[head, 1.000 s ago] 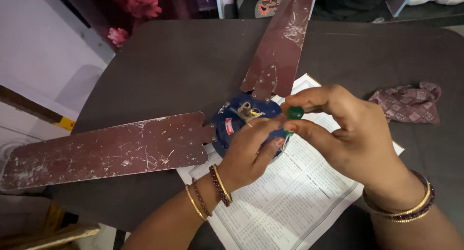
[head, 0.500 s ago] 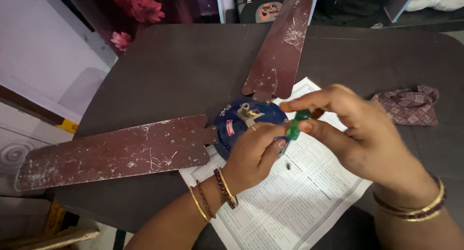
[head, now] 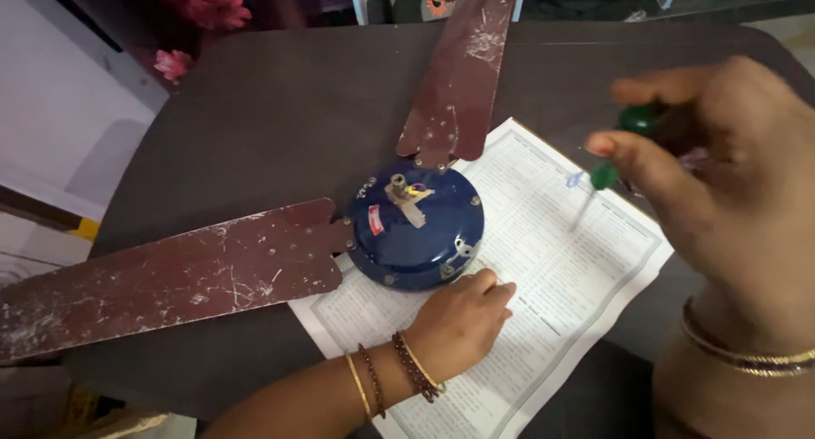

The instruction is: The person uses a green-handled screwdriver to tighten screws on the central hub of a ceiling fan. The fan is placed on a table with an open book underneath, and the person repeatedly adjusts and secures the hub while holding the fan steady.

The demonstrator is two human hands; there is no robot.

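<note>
Blue fan motor housing [head: 416, 235], small red label on top, sits on a printed sheet [head: 552, 261]. Left hand [head: 463, 320] rests curled beside it; right hand [head: 722, 184] fingers pinch a green-handled screwdriver [head: 624, 142].

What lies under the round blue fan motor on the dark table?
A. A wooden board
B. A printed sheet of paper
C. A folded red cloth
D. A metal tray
B: the blue fan motor sits partly on a white printed sheet of paper spread on the dark table, with the left hand resting on the same sheet beside it.
</note>
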